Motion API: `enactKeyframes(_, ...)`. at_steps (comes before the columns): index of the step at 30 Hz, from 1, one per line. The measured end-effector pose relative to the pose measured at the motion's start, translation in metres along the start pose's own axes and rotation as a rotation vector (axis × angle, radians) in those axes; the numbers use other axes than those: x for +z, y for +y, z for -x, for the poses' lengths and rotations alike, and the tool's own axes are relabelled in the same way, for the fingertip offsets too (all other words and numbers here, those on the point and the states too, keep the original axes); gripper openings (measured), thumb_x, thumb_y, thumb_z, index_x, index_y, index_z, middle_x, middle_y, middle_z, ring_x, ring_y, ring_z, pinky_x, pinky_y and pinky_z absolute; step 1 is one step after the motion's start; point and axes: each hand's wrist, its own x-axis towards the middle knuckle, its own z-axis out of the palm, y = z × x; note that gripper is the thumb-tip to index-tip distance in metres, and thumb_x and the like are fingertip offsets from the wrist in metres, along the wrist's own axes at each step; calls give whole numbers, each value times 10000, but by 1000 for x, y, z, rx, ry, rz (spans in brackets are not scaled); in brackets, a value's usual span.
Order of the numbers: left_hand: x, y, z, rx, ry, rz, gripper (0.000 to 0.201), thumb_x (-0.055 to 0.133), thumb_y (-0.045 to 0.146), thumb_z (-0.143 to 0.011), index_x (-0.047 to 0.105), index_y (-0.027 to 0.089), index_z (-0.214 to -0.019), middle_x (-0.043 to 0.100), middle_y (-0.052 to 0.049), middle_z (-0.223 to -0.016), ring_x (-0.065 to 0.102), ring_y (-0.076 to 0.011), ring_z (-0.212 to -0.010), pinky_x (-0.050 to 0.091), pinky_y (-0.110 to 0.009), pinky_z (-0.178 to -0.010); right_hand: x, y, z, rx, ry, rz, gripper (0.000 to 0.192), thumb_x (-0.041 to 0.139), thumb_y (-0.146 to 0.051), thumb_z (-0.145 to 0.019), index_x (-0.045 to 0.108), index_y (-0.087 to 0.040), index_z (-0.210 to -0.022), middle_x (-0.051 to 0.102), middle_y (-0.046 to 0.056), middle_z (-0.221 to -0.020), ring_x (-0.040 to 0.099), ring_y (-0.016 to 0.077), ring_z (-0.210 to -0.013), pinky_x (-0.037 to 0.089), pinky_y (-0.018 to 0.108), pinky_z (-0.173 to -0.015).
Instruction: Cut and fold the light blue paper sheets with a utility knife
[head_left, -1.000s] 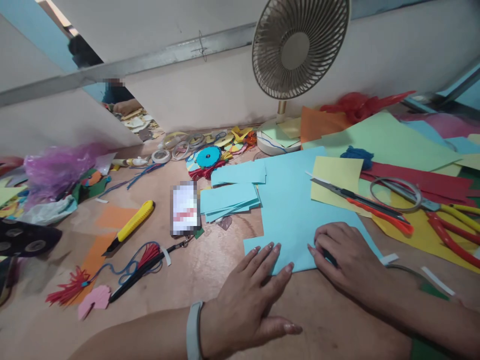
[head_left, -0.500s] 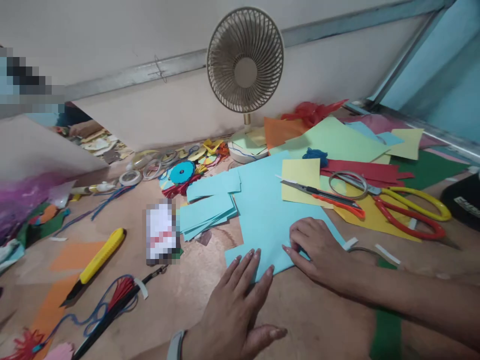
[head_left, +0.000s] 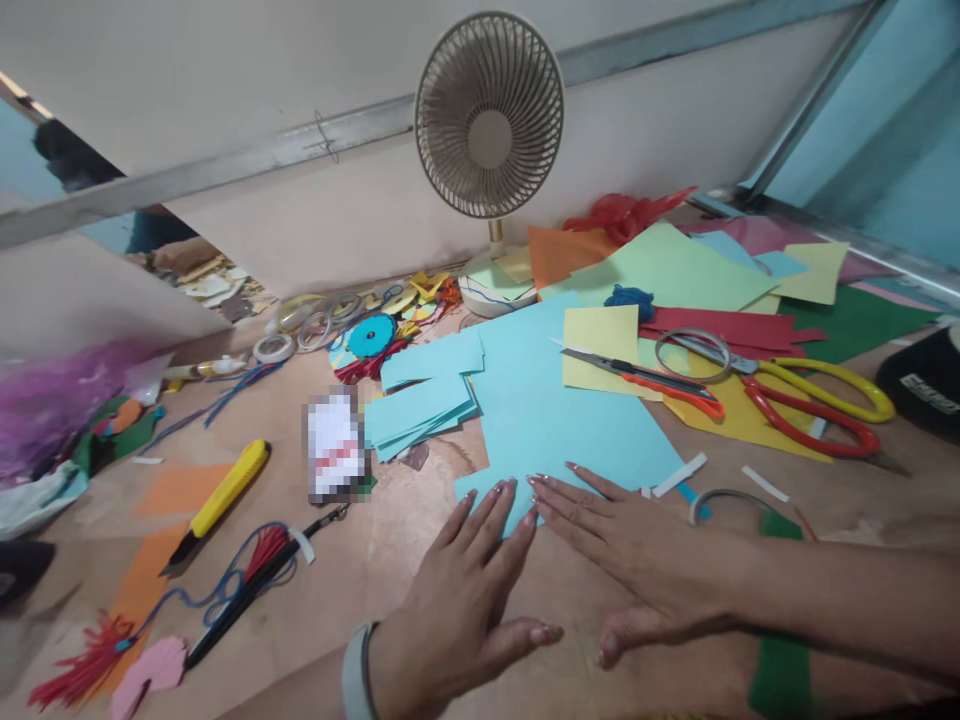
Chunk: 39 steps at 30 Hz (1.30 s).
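A large light blue paper sheet (head_left: 547,410) lies on the wooden table (head_left: 390,570). My left hand (head_left: 465,590) rests flat with fingers spread, its fingertips on the sheet's near left corner. My right hand (head_left: 622,545) also lies flat with fingers spread, fingertips on the sheet's near edge, almost touching the left hand's fingertips. Neither hand holds anything. A stack of light blue paper strips (head_left: 424,400) sits left of the sheet.
An orange-handled cutter (head_left: 645,380) and big yellow-and-red scissors (head_left: 810,400) lie on coloured papers at right. A desk fan (head_left: 489,130) stands at the back. A yellow utility knife (head_left: 221,498), tape rolls (head_left: 274,347), tassels and scraps lie at left. A black object (head_left: 922,385) sits far right.
My right hand has opened from a curled pose on the sheet to lying flat, sliding toward the near edge beside the left hand. The view has shifted slightly.
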Motion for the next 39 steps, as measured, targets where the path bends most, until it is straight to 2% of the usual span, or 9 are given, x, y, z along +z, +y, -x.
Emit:
enactKeyframes(5, -8, -3, 22, -44, -65, 27, 893, 424, 716, -935, 196, 143, -1582, 230, -149, -1617, 183, -329, -1507, 192, -550, -1206, -1, 5, 13, -3, -11, 79, 1001, 506, -708, -865, 247, -15, -1539, 236, 249, -1591, 109, 328, -1514, 17, 547, -1226)
enactKeyframes(9, -13, -5, 41, -90, -85, 74, 924, 460, 717, -921, 137, 177, -1597, 225, -134, -1620, 211, -320, -1500, 123, -541, -1230, -2, 8, 28, 6, 51, 168, 1060, 498, -746, -847, 153, -46, -1564, 267, 253, -1583, 180, 360, -1497, 49, 587, -1214)
enactKeyframes(14, -17, -5, 50, -117, -108, 101, 930, 457, 736, -910, 133, 203, -1599, 210, -113, -1623, 224, -305, -1498, 136, -522, -1236, 0, 9, 37, -5, 112, 253, 1062, 483, -746, -857, 89, -66, -1571, 314, 251, -1566, 247, 370, -1476, 128, 602, -1197)
enactKeyframes(20, -21, -6, 53, -120, -136, 76, 935, 431, 751, -909, 153, 183, -1597, 214, -126, -1615, 245, -318, -1489, 167, -524, -1227, -4, 4, 34, 45, 84, 290, 984, 452, -748, -869, 292, -37, -1530, 377, 255, -1532, 264, 363, -1472, 157, 593, -1191)
enactKeyframes(24, -25, -5, 53, -108, -160, 63, 926, 410, 757, -913, 181, 170, -1592, 211, -119, -1616, 252, -307, -1489, 172, -499, -1231, -11, -16, 11, 109, 45, 265, 1019, 376, -791, -864, 391, 31, -1466, 367, 311, -1509, 277, 400, -1459, 143, 632, -1178)
enactKeyframes(28, -24, -7, 51, -85, -144, 34, 924, 416, 760, -908, 231, 153, -1579, 243, -130, -1606, 273, -313, -1481, 179, -491, -1230, -8, -37, -24, 20, 23, 164, 1015, 296, -785, -889, 343, 31, -1490, 304, 274, -1554, 175, 338, -1502, 63, 562, -1221)
enactKeyframes(31, -22, -9, 52, -63, -102, 10, 920, 442, 758, -898, 242, 170, -1577, 278, -134, -1595, 307, -321, -1466, 197, -496, -1225, -3, -39, -35, -6, 8, 110, 1008, 332, -774, -890, 346, 39, -1486, 277, 275, -1562, 161, 319, -1507, 33, 525, -1234)
enactKeyframes(34, -18, -11, 53, -43, -58, -4, 920, 472, 749, -892, 229, 188, -1581, 317, -132, -1580, 339, -323, -1450, 232, -500, -1214, -2, -33, -25, 54, -5, 78, 1010, 378, -771, -880, 357, 41, -1479, 315, 279, -1545, 195, 322, -1499, 39, 526, -1235)
enactKeyframes(39, -16, -12, 53, -21, 13, -5, 938, 488, 749, -884, 205, 199, -1589, 367, -138, -1556, 394, -326, -1421, 295, -482, -1188, -8, -20, 10, 164, 17, 122, 1025, 392, -798, -853, 436, 48, -1431, 396, 297, -1493, 249, 380, -1473, 113, 619, -1201)
